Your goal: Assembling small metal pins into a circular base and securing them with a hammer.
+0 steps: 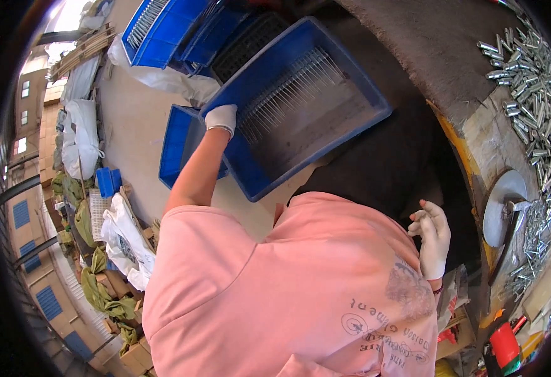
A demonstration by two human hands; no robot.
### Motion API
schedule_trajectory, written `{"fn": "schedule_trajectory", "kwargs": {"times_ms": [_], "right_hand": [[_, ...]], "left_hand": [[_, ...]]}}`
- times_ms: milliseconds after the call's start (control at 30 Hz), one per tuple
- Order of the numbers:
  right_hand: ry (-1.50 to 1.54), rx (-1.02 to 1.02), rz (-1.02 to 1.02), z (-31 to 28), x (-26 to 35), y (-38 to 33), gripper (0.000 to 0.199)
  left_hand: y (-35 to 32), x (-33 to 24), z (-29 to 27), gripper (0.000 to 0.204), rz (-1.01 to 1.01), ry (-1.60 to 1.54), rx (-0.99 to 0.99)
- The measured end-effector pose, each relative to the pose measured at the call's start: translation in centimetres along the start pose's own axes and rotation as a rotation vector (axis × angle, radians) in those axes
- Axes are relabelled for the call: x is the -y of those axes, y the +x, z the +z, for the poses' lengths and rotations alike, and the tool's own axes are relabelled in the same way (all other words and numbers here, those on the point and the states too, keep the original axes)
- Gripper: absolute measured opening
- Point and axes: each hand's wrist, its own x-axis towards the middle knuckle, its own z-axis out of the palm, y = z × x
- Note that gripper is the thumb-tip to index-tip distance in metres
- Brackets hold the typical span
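My left hand [222, 118], in a white glove, is closed over the left rim of a large blue plastic bin [344, 135]. Inside that bin, a row of thin metal rods or bolts [291, 88] lies side by side along the far-left wall. The rest of the bin's floor looks dark and worn. My right hand [432, 239], in a white glove with bare fingertips showing, hangs beside my body near the workbench. Its fingers are loosely bent and apart, with nothing visible in them.
More blue bins [162, 31] stand beyond, one filled with metal pieces; another blue bin [173, 147] sits below-left. On the right, a workbench [492, 135] carries a heap of metal sleeves [539, 94] and a round metal disc [503, 207]. White sacks [80, 135] and boxes line the left.
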Motion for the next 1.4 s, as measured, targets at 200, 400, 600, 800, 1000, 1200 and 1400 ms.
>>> {"fn": "schedule_trajectory", "kwargs": {"times_ms": [200, 400, 600, 800, 1000, 1200, 1400], "right_hand": [[-0.039, -0.013, -0.026, 1.0, -0.3, -0.2, 0.032], [-0.032, -0.014, 0.0, 1.0, -0.7, -0.8, 0.032], [-0.079, -0.051, -0.001, 1.3, -0.7, -0.6, 0.033], [-0.04, -0.058, -0.021, 0.8, -0.7, -0.8, 0.034], [0.042, 0.076, -0.078, 1.4, -0.7, -0.2, 0.029], [0.034, 0.025, -0.101, 0.7, -0.4, -1.1, 0.031], [0.044, 0.083, -0.237, 0.6, 0.6, -2.6, 0.029]], "left_hand": [[0.6, -0.8, -0.6, 0.028, 0.085, 0.073, 0.041], [2.2, 0.1, 3.8, 0.027, 0.018, 0.076, 0.115], [2.2, -2.0, 2.5, 0.027, 0.043, 0.021, 0.103], [4.4, -3.6, 1.6, 0.026, 0.078, 0.092, 0.175], [1.1, 1.0, 1.4, 0.028, 0.043, 0.144, 0.286], [-0.8, -10.7, -17.0, 0.027, 0.3, -0.169, -0.037], [-5.6, -25.1, -35.7, 0.014, 0.955, -1.167, -0.459]]}}
